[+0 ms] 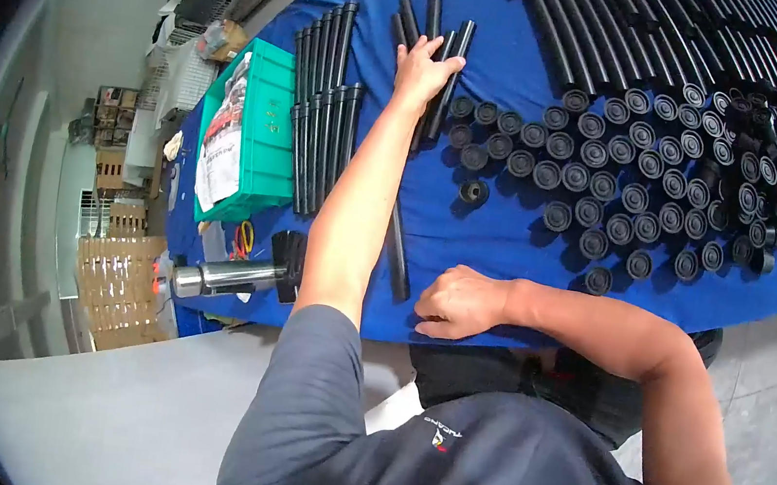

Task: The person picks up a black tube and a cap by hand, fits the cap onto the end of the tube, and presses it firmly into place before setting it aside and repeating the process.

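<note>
My left hand (423, 72) reaches to the far side of the blue cloth with its fingers spread over several loose black tubes. A black tube (451, 84) lies just right of it, at my thumb, while another tube (435, 3) sticks out beyond my fingertips. Under my forearm a further black tube (398, 259) shows its near end. My right hand (461, 303) rests at the near edge, knuckles up and fingers curled in; the inside of the fist is hidden. A round black cap (473, 192) sits apart from the many other caps (602, 185).
Rows of long black tubes (621, 38) fill the far right. Tubes with collars (326, 117) lie beside a green crate (271, 129) at left, papers on it. A steel flask (232, 278) and yellow-handled scissors (244, 238) lie near the left edge of the blue cloth (498, 232).
</note>
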### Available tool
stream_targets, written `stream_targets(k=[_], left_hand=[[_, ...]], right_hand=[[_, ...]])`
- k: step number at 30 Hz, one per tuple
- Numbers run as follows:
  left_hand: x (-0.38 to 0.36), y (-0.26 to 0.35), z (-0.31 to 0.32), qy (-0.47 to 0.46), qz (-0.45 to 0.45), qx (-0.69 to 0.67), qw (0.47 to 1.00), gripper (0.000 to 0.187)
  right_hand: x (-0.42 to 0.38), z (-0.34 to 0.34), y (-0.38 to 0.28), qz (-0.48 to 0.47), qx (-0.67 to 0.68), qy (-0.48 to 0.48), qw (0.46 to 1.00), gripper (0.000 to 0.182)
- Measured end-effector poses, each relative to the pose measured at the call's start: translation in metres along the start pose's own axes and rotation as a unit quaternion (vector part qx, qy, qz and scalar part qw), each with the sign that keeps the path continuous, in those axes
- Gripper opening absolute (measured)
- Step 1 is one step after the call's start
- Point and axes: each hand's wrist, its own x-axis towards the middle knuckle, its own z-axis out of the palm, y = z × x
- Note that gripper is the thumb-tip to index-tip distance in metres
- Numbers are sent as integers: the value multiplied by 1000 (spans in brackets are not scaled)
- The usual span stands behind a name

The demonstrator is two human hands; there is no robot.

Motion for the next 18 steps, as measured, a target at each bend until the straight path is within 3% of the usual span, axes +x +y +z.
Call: stream_targets(k=[10, 18], left_hand=[[-46, -19, -11, -30, 5, -24, 999, 67], [-88, -25, 0, 0, 16, 18, 1000, 61]], right_hand=[[-2, 2, -1, -12, -26, 1, 1000, 33], [-2, 3, -2, -18, -36, 5, 999, 35]])
